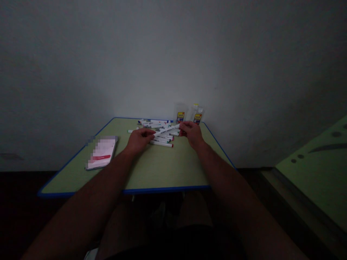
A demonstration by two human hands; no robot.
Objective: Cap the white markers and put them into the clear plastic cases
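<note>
White marker (167,130) with illegibly small dark print (170,128)

A plain grey wall (173,54) is seen behind the scene, dimly lit; its middle is shown palest and its outer parts are sunk in shadow. A faint smudge (12,156) is borne low at the far left. Near the wall's base is placed a pale green desk (168,166), bordered by blue edging (162,190). The floor (21,213) is rendered almost black. At the right, a slanting green panel (320,169) is marked with dark rounded spots and a curved stripe (330,147).
</note>
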